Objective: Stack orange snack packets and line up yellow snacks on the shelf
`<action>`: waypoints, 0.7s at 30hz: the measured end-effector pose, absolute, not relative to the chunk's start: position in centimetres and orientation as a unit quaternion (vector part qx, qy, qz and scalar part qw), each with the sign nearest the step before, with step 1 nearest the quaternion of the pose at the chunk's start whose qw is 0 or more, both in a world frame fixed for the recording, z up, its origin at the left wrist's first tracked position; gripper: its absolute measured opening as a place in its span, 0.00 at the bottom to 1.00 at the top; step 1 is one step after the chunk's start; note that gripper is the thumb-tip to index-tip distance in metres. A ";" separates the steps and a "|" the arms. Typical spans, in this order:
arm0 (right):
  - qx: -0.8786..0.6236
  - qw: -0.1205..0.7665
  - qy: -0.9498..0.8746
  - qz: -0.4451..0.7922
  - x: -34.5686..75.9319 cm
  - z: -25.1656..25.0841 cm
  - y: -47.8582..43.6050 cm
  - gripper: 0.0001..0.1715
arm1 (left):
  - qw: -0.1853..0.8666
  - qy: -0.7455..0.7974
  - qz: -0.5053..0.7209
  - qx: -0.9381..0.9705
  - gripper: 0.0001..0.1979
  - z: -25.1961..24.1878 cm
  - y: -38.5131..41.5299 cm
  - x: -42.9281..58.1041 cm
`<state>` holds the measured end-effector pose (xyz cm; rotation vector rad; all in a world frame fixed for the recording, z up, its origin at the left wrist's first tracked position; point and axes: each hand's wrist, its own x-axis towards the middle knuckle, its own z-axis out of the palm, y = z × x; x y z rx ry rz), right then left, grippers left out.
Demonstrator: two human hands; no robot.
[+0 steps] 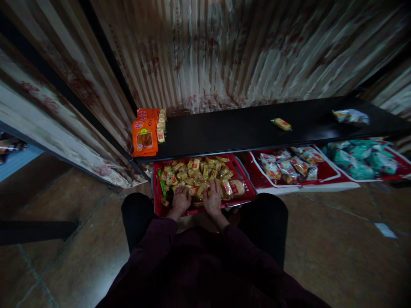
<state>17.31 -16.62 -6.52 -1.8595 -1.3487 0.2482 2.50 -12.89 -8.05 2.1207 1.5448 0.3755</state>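
Observation:
A red plastic basket [157, 190] filled with gold-wrapped round biscuit packets [194, 173] stands in front of me, between my knees. Both my hands reach in over its near side. On the left, my left hand [181, 200] rests on the packets with its fingers stretched forward; its fingertips are partly lost among the wrappers. My right hand [212, 197] touches packets near the middle, fingers spread and thumb apart. No packet is seen lifted by either hand. A bright green wrapper [162, 184] shows at the basket's left end.
Above the basket runs a black shelf [218, 130]. Orange snack bags [145, 137] stand at its left end beside a column of yellow packets [161, 126]. A single packet [281, 124] and a pale bag [350, 116] lie farther right. More baskets hold white-red bags [289, 167] and teal bags [362, 158].

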 end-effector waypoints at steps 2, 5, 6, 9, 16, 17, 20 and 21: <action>-0.746 0.404 -0.516 0.118 18.2 -7.4 -16.6 0.28 | 0.240 0.568 0.143 0.774 0.20 -8.2 -12.8 2.5; -0.746 0.406 -0.508 0.143 18.9 -8.5 -16.6 0.29 | 0.227 0.580 0.159 0.766 0.21 -8.1 -12.9 2.8; -0.744 0.409 -0.507 0.147 18.9 -8.6 -16.6 0.29 | 0.222 0.583 0.166 0.764 0.20 -8.0 -13.0 3.0; -0.742 0.415 -0.506 0.148 19.0 -8.7 -16.6 0.27 | 0.235 0.572 0.176 0.766 0.20 -7.5 -13.4 3.9; -0.760 0.405 -0.488 0.143 19.0 -8.4 -16.4 0.25 | 0.287 0.546 0.137 0.775 0.24 -6.5 -13.5 6.0; -0.762 0.403 -0.486 0.143 19.0 -8.4 -16.4 0.25 | 0.291 0.544 0.132 0.775 0.24 -6.4 -13.4 6.2; -0.764 0.402 -0.482 0.147 19.0 -8.5 -16.3 0.25 | 0.306 0.543 0.129 0.771 0.23 -6.0 -13.2 6.8; -0.764 0.403 -0.482 0.148 19.0 -8.5 -16.3 0.25 | 0.313 0.552 0.132 0.762 0.22 -5.9 -13.3 7.1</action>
